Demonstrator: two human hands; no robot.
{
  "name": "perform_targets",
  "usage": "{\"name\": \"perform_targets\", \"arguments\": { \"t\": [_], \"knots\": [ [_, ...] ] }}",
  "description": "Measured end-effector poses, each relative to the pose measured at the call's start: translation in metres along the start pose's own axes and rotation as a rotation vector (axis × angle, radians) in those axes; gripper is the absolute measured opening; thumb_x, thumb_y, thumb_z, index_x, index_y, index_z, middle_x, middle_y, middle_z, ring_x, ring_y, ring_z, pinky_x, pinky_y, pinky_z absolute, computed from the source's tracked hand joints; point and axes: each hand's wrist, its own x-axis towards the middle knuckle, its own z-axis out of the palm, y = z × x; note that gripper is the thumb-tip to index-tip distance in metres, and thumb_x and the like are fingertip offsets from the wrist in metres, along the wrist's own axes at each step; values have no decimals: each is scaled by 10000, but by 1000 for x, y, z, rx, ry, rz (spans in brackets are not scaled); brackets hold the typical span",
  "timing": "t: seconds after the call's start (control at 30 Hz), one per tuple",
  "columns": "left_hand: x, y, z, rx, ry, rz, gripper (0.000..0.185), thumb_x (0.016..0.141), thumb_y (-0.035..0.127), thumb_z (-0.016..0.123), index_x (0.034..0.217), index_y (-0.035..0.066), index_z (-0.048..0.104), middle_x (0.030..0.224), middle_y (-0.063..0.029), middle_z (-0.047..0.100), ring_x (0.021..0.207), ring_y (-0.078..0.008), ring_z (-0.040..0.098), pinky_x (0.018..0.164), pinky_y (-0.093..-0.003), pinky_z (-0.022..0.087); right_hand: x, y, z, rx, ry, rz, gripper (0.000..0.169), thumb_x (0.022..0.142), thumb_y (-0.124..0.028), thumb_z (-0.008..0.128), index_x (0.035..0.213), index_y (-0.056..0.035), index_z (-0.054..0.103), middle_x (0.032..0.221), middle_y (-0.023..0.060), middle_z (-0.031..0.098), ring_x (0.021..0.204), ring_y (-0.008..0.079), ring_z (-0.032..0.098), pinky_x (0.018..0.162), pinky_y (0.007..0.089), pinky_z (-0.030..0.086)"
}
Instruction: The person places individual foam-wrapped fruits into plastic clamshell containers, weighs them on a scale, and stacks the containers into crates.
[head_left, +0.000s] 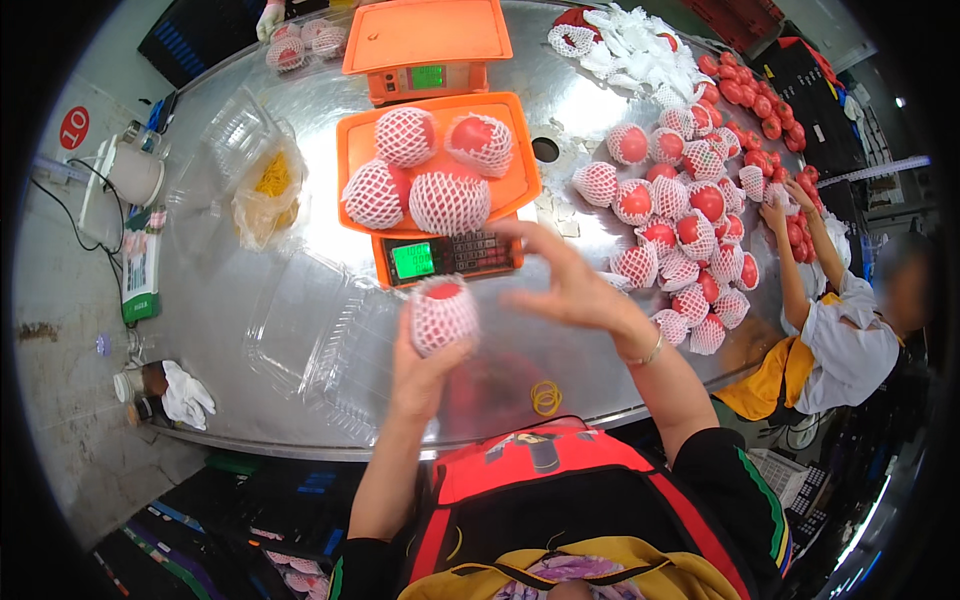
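Note:
My left hand (427, 367) holds a tomato in a white foam net (444, 316), upright over the metal table just below the near scale's display (414, 260). Several netted tomatoes (450, 201) lie in the orange tray (529, 161) of that scale. My right hand (562, 285), slightly blurred, has its fingers spread near the scale's keypad and holds nothing. An empty clear plastic clamshell box (300, 337) lies open to the left of my left hand. Yellow rubber bands (546, 398) lie near the table's front edge.
A pile of netted tomatoes (671, 199) covers the right side, with bare tomatoes (757, 97) and foam nets (630, 49) behind. A second orange scale (427, 37) stands at the back. A bag of rubber bands (274, 176) lies left. A co-worker (840, 337) reaches in from the right; another's gloved hand (270, 21) is at the back left.

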Motion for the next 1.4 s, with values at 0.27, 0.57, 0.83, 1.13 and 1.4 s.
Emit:
{"name": "perform_targets", "arguments": {
  "t": [0.27, 0.57, 0.83, 1.13, 1.4],
  "knots": [
    [103, 121, -26, 897, 354, 587, 902, 679, 164, 855, 1423, 5, 371, 1275, -170, 531, 1100, -241, 587, 925, -338, 503, 119, 63, -48, -486, 267, -146, 704, 770, -144, 765, 1395, -86, 447, 1373, 189, 477, 1269, 331, 487, 1051, 419, 429],
    [224, 133, -55, 1354, 150, 430, 864, 792, 386, 779, 1465, 44, 359, 1247, -192, 585, 1149, -246, 575, 960, -361, 470, 151, 70, -57, -361, 89, -21, 613, 727, -157, 766, 1299, -84, 557, 1269, 169, 566, 1181, 326, 546, 1018, 388, 449],
    [189, 141, -73, 832, 433, 302, 575, 991, 440, 534, 1446, 111, 409, 1243, -70, 573, 1112, -161, 525, 909, -333, 456, 42, 84, -76, 964, 493, 322, 424, 889, -375, 663, 1178, -70, 605, 1099, 65, 672, 861, 191, 661, 649, 309, 530],
    [153, 151, -85, 880, 419, 433, 446, 985, 396, 562, 1308, 88, 558, 1220, -80, 586, 1083, -184, 575, 890, -336, 483, 22, 69, -72, 1054, 577, 371, 462, 946, -480, 566, 1181, -83, 595, 1023, 64, 693, 841, 199, 666, 585, 314, 518],
    [144, 131, -68, 1047, 191, 519, 508, 857, 222, 730, 1313, 89, 549, 1214, -155, 573, 1079, -234, 585, 885, -360, 502, 43, 60, -57, 935, 489, 323, 390, 963, -427, 568, 1159, -90, 567, 998, 26, 676, 785, 141, 647, 587, 307, 518]
  ]
}}
